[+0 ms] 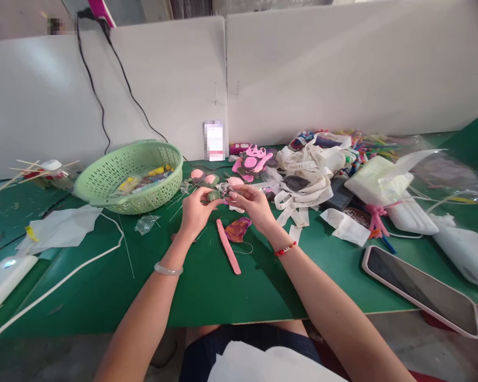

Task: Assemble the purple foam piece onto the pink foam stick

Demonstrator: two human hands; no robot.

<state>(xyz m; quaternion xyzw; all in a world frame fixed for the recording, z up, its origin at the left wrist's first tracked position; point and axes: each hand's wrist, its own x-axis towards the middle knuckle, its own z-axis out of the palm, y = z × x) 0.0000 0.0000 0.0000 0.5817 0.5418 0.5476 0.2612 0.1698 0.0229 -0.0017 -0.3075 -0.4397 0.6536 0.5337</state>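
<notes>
Where fingers (pixel 239 199) cover it, greenish lump (pixel 213 196) partly hidden, outline unclear

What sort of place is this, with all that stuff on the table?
Probably a small craft workshop, though I can't be sure. A long green worktable carries a pale-green plastic basket with holes, holding small yellow and grey bits, and a tangled heap of cream printed ribbon.

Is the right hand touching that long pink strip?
Apart. The head view shows it: a gap of green tabletop separates the right hand from the pink strip.
</notes>
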